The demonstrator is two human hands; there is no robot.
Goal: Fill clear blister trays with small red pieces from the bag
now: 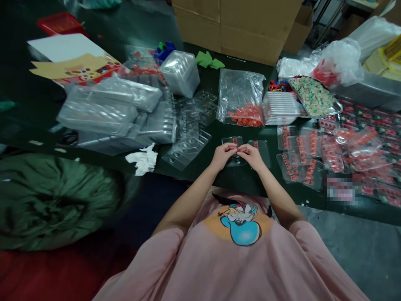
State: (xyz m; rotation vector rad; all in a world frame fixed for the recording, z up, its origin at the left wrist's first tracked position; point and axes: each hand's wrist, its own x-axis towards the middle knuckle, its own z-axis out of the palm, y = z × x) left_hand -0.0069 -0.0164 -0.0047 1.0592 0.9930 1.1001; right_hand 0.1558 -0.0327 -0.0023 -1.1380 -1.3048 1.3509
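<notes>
My left hand (223, 154) and my right hand (250, 155) meet just above the near edge of the dark green table (206, 75), fingers curled together around a small red piece (237, 148) that I cannot make out further. Under them lies a clear blister tray (233, 141), and a second clear tray (263, 147) with a red piece in it lies just to the right. Beyond the hands stands a clear plastic bag (241, 98) holding several small red pieces.
Stacks of clear blister packs (119, 113) fill the left of the table, with a crumpled white tissue (143, 159) at the edge. Filled red-and-clear packs (338, 154) spread to the right. Cardboard boxes (238, 25) stand behind. A green bundle (53, 200) sits at my left.
</notes>
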